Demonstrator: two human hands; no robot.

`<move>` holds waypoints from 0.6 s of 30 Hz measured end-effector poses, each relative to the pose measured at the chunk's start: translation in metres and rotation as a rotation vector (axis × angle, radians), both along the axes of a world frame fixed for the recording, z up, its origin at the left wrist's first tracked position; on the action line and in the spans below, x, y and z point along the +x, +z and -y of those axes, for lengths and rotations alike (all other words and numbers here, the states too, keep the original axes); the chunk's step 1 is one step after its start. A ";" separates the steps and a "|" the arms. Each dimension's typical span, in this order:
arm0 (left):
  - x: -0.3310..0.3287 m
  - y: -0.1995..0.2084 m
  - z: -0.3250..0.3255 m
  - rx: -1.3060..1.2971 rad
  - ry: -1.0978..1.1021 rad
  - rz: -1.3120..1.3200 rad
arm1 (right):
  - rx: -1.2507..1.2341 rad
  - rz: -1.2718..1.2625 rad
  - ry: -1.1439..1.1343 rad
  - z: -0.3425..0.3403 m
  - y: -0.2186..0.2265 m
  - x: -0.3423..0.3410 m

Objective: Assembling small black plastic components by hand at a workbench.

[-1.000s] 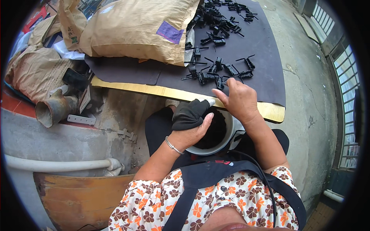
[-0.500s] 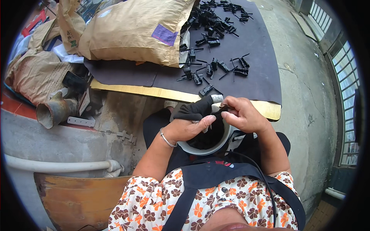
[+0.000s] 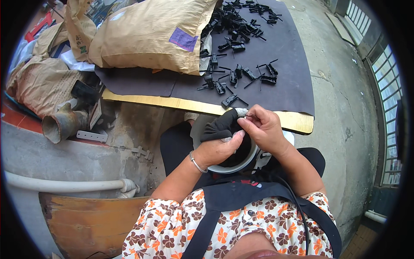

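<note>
My left hand point(image 3: 219, 140) wears a black covering over its fingers, with pale tape around one fingertip. Against that taped tip, my bare right hand point(image 3: 266, 128) pinches its thumb and forefinger together. Whatever sits between the two hands is too small or too hidden to name. Beneath them, between my knees, stands a pale round bucket point(image 3: 241, 167) with a dark inside. Just beyond my fingertips, a black plastic clip-like part point(image 3: 230, 100) with thin prongs lies near the table's edge. Several similar black parts point(image 3: 236, 74) are scattered farther back.
A dark-covered table point(image 3: 289, 97) with a yellow front edge spans the far side. On it rest a large brown paper sack point(image 3: 142, 39) and a heap of black parts point(image 3: 237, 21). At left are a rusty pipe fitting point(image 3: 58, 125) and a white pipe point(image 3: 64, 184).
My right hand has shifted slightly up and left against the taped fingertip. The small dark piece that showed at its fingers is out of sight. My left wrist has moved right.
</note>
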State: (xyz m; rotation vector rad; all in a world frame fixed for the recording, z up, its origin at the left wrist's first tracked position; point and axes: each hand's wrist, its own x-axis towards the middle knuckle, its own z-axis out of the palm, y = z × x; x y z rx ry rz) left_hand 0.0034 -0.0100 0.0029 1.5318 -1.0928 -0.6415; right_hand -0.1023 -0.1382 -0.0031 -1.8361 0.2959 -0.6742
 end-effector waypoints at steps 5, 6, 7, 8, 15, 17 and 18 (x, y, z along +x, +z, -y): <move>-0.003 -0.003 0.001 -0.052 0.094 0.064 | 0.103 -0.093 0.164 0.008 0.009 -0.005; -0.004 -0.002 0.002 -0.053 0.104 0.076 | 0.016 -0.077 0.169 0.007 0.009 -0.006; -0.004 -0.002 0.002 -0.054 0.113 0.088 | -0.071 -0.061 0.173 0.006 0.008 -0.006; -0.005 -0.004 0.002 -0.052 0.113 0.086 | -0.069 -0.062 0.172 0.006 0.008 -0.007; -0.009 -0.005 0.003 -0.106 0.186 0.429 | -0.029 -0.183 0.165 -0.003 -0.002 -0.002; -0.008 -0.014 0.003 -0.133 0.206 0.625 | 0.054 -0.158 0.150 -0.006 -0.014 0.001; -0.011 -0.016 0.005 -0.151 0.193 0.568 | 0.078 -0.176 0.149 -0.005 -0.019 -0.001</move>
